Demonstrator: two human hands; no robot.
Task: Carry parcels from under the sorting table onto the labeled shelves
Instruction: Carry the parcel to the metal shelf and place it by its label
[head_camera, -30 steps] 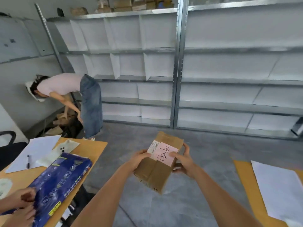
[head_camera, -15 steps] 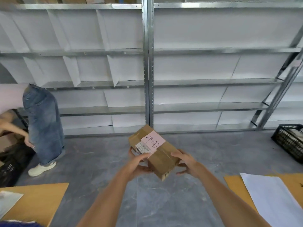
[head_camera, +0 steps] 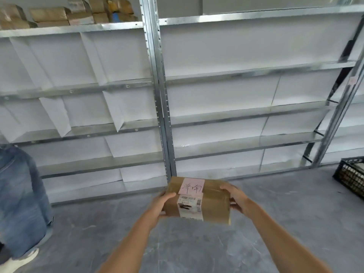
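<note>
I hold a brown cardboard parcel (head_camera: 214, 201) in front of me at waist height, level, with a pink handwritten note and a white barcode label on it. My left hand (head_camera: 161, 203) grips its left end and my right hand (head_camera: 237, 200) grips its right end. Straight ahead stand the metal shelves (head_camera: 246, 72), lined with white paper, their levels bare. A small pink label (head_camera: 351, 80) sticks to the right upright.
Another person in blue jeans (head_camera: 19, 194) stands at the left edge, close to the shelf. Several brown boxes (head_camera: 51, 15) sit on the top left shelf. A black plastic crate (head_camera: 352, 177) rests on the grey floor at the right.
I have walked closer to the shelves and turned right; the tables have left the view. The parcel has been turned level in both hands, with its labels facing me.
</note>
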